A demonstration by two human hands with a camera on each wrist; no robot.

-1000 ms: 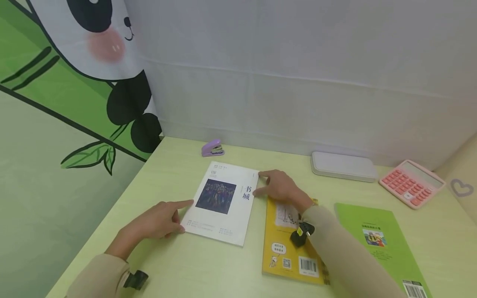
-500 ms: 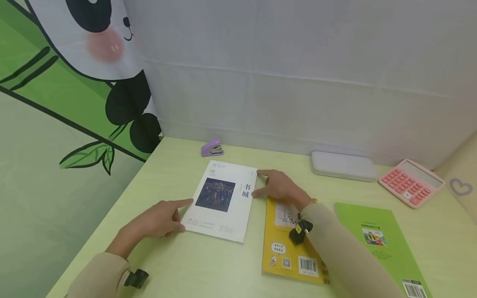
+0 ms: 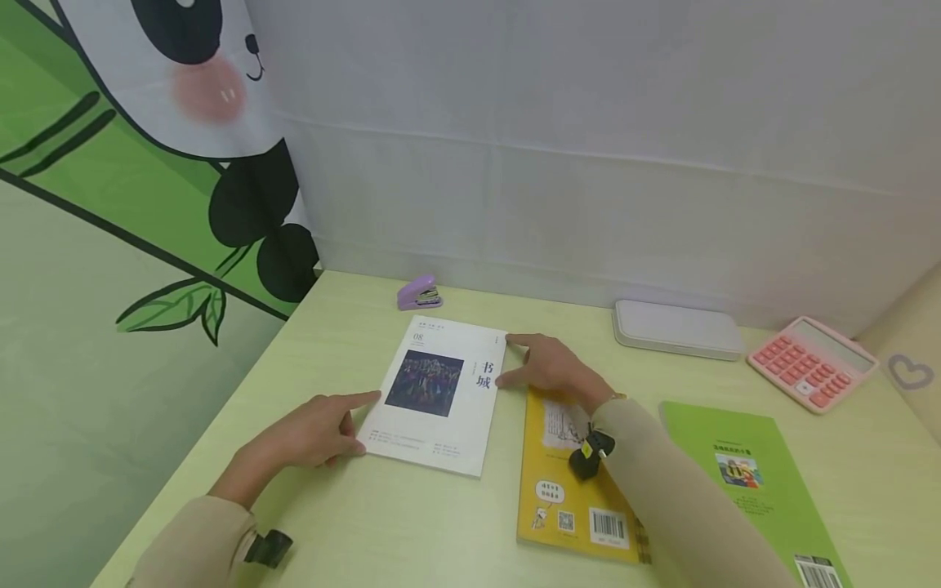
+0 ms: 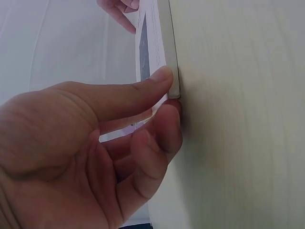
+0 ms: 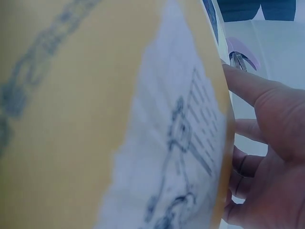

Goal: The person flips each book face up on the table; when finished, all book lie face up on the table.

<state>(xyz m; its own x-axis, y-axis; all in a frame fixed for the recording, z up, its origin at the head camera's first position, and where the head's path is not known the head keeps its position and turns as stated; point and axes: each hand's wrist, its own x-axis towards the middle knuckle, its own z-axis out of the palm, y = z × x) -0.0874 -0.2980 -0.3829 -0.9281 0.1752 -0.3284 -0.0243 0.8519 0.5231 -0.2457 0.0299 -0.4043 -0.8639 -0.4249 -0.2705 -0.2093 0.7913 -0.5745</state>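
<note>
On my head feed the white book's [image 3: 426,392] small print [image 3: 397,442] is too tiny to read, the right sleeve [image 3: 684,490] covers part of the yellow book [image 3: 547,461], and the bottom edge chops the green book [image 3: 764,465], barcode [image 3: 818,573] included. Left wrist: I get just a sliver of purple stapler [image 4: 127,130] behind the left hand [image 4: 90,138], white book running out the top. Right wrist: yellow cover blurred, can't read it; right hand [image 5: 276,143] cropped at right, some fingertips hidden behind that book.

A stapler [image 3: 419,293], calculator [image 3: 812,364] and white book [image 3: 432,395] on this desk [image 3: 412,531] suggest a study area.
</note>
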